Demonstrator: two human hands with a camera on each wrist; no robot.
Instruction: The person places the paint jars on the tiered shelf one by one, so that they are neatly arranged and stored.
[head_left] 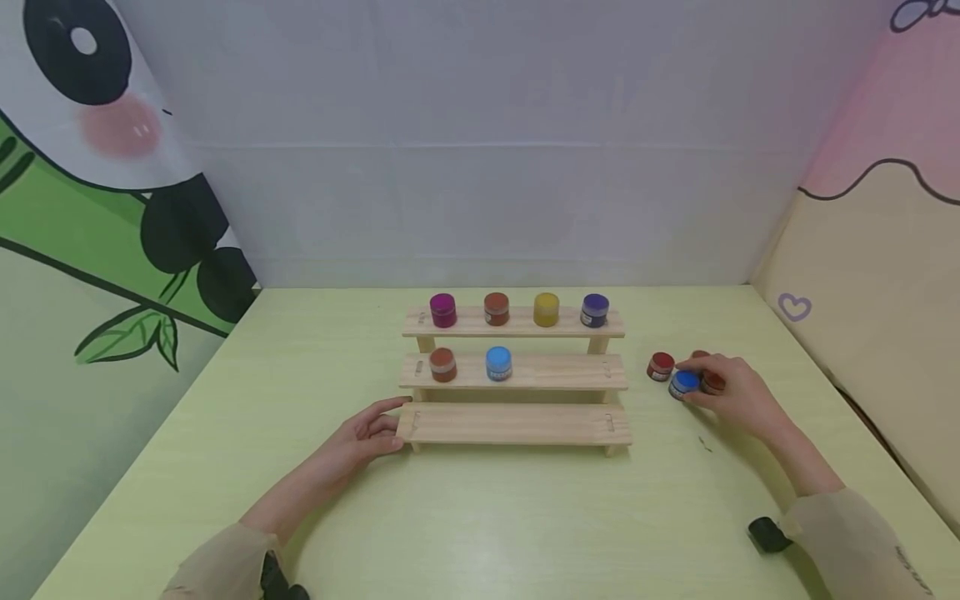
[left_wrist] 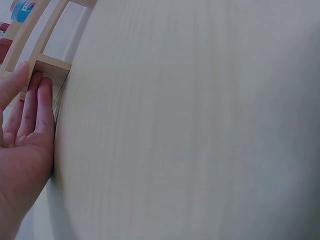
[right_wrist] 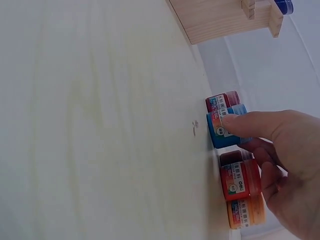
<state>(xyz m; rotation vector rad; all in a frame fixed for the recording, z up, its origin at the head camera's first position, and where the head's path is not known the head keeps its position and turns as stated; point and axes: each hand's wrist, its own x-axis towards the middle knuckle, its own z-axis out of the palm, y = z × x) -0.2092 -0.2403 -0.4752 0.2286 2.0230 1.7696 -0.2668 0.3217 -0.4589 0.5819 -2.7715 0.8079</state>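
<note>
A three-step wooden rack (head_left: pixel 513 423) stands mid-table. My left hand (head_left: pixel 369 435) holds the left end of its lowest step; in the left wrist view the thumb (left_wrist: pixel 16 82) lies on one side of the board and the fingers (left_wrist: pixel 45 100) on the other. To the right of the rack, my right hand (head_left: pixel 731 390) pinches a blue paint jar (head_left: pixel 683 382) between thumb and forefinger. A red jar (head_left: pixel 660 366) sits close beside the blue one. More jars, a red (right_wrist: pixel 241 180) and an orange (right_wrist: pixel 246 211), stand near the curled fingers, partly hidden from the head view.
Along the top step are a magenta jar (head_left: pixel 442 310), a reddish-brown jar (head_left: pixel 497 309), a yellow jar (head_left: pixel 547 309) and a dark blue jar (head_left: pixel 595 310). The middle step bears an orange-brown jar (head_left: pixel 442 365) and a light blue jar (head_left: pixel 498 363). Fabric walls surround the table (head_left: pixel 517 533).
</note>
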